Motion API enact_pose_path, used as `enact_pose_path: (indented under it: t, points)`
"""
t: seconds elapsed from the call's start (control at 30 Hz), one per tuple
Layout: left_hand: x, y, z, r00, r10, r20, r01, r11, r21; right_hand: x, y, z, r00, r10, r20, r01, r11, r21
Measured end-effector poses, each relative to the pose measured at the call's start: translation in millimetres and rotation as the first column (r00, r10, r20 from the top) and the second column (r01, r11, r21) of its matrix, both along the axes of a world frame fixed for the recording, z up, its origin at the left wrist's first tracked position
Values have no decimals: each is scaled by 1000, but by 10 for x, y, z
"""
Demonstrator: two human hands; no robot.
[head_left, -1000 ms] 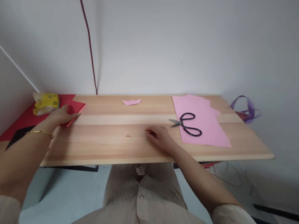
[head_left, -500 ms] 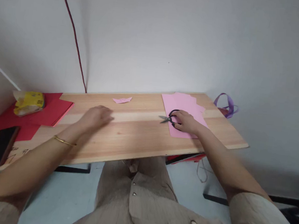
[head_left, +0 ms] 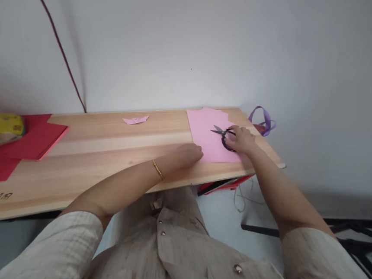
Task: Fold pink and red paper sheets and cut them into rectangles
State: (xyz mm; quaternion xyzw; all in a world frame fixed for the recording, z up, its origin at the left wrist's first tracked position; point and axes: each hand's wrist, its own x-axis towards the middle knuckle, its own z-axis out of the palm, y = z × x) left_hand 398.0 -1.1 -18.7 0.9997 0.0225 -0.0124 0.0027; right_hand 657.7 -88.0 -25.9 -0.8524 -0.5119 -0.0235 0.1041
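The right hand (head_left: 242,139) has its fingers curled over the black handles of the scissors (head_left: 224,136), gripping them where they lie on the pink paper (head_left: 207,135), blades pointing away from the hand toward the middle of the sheet; whether the scissors are lifted clear of the paper or only resting on it cannot be told; the left hand (head_left: 188,152) lies flat with its fingers loosely spread and closed on nothing, fingertips touching the near left edge of the pink paper, a thin gold bangle (head_left: 157,170) on the wrist behind it. Judging from this, the work stands at its start: the scissors are taken up and the sheet is steadied, yet the sheet's near edges look whole and no fresh cut shows, so the cutting itself looks still to be done; the far edge of the pink paper is notched or layered, too small to read. Left of the pink paper on the wooden table (head_left: 107,150), by the wall, lies a small pink scrap (head_left: 136,120); well further left, red paper (head_left: 39,137) and a yellow packet (head_left: 0,128), cut off by the frame edge; just right of the pink paper, a purple ribbon (head_left: 263,120) loops off the table's end; the thumb of the right hand is hidden.
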Motion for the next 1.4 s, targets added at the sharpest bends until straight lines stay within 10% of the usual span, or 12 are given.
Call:
enact_pose_path:
  t: [0.67, 1.07, 1.4]
  points:
    - [159, 82, 80, 996, -52, -78, 56, 997, 48, 517, -486, -137, 933, -355, -55, 354, 935, -35]
    - [267, 224, 20, 999, -22, -40, 20, 999, -41, 501, -675, -179, 948, -315, -36, 316, 949, 16]
    - [361, 141, -7, 994, -66, -82, 71, 996, 58, 7, -622, 41, 976, 215, 31, -217, 959, 184]
